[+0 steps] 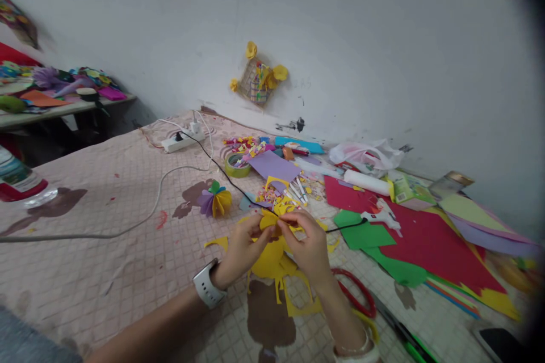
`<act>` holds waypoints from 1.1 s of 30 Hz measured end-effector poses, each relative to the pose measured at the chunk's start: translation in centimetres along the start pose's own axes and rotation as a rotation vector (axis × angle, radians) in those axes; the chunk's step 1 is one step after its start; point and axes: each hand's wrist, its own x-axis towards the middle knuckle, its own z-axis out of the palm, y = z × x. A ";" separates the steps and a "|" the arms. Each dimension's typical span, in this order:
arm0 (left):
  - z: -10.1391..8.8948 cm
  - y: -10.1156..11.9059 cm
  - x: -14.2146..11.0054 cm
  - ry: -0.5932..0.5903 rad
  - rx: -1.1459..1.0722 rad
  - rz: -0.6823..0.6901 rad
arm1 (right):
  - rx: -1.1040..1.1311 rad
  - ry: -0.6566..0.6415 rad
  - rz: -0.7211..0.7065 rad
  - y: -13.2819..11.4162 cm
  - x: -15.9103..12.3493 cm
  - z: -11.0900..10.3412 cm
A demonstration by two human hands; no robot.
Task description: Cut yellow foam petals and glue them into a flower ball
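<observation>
Both my hands meet over the tiled floor covering and pinch a small yellow paper piece [272,220] between them. My left hand [239,248], with a white watch on its wrist, grips the piece from the left with closed fingers. From the right, my right hand [307,244] pinches the same piece. Below the hands lie yellow paper offcuts [272,265]. A folded paper flower in purple, green and yellow [215,199] rests a little to the left of my left hand.
A glue gun [382,217] lies on red paper [419,241] and green paper [368,235] sheets at right. Red-handled scissors [356,293] sit by my right forearm. A power strip [183,140], tape roll [237,165], purple sheet [275,167] and scraps lie beyond. A low table [63,109] stands at far left.
</observation>
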 end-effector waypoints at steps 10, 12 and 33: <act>-0.3 0.2 0.8 -0.002 -0.241 -0.126 | 0.124 0.022 0.011 -0.5 -0.1 -0.1; -0.3 0.4 0.8 0.000 -0.263 -0.131 | 0.122 0.036 0.051 -0.3 -0.1 -0.1; -1.5 0.8 1.4 0.046 -0.163 -0.105 | 0.359 -0.088 0.429 1.3 0.6 -1.3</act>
